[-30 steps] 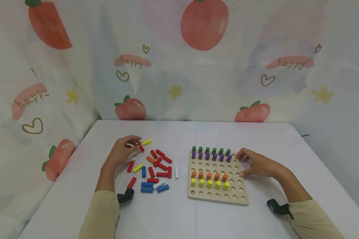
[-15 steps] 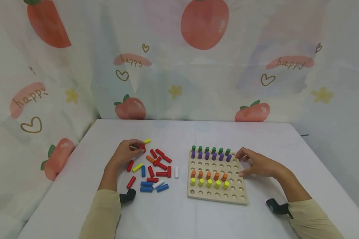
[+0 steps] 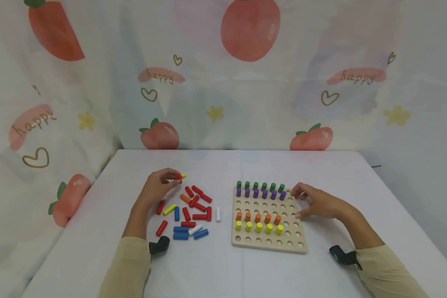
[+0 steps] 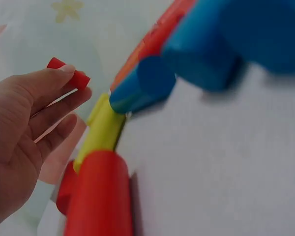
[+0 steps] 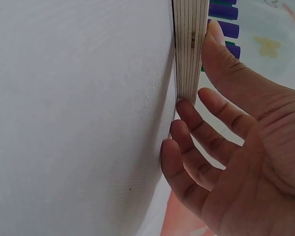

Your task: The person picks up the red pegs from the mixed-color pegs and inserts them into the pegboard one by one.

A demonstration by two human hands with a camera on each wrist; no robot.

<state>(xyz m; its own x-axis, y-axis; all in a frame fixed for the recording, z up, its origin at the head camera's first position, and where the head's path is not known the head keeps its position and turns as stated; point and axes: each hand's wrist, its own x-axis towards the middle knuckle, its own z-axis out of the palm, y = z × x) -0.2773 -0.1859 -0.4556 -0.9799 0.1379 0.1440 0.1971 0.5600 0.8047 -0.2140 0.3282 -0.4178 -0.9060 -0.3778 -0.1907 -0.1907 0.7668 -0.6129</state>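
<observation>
My left hand (image 3: 158,188) pinches a red peg (image 4: 79,79) between thumb and fingertips, and the left wrist view shows it raised above the other pegs. Right behind those fingertips lies a yellow peg (image 3: 183,175), partly hidden in the head view. At the wooden pegboard (image 3: 246,242), my right hand (image 3: 322,203) touches the right edge with thumb and fingertips, the fingers loosely bent near the far corner. Green pegs (image 3: 255,185) and purple pegs (image 3: 255,193) stand in the two far rows. Orange pegs (image 3: 258,217) and yellow pegs (image 3: 258,227) fill much of two nearer rows.
Left of the board lie several loose pegs: red pegs (image 3: 186,214), blue pegs (image 3: 180,236), white pegs (image 3: 218,214), an orange peg (image 3: 185,198) and a yellow peg (image 3: 169,210). A white cloth covers the table (image 3: 208,273). A printed curtain (image 3: 197,49) hangs behind.
My left hand has gripped the red peg and moved slightly away from me with it, towards the far yellow peg. The right hand stays at the board's edge; the head view shifts slightly.
</observation>
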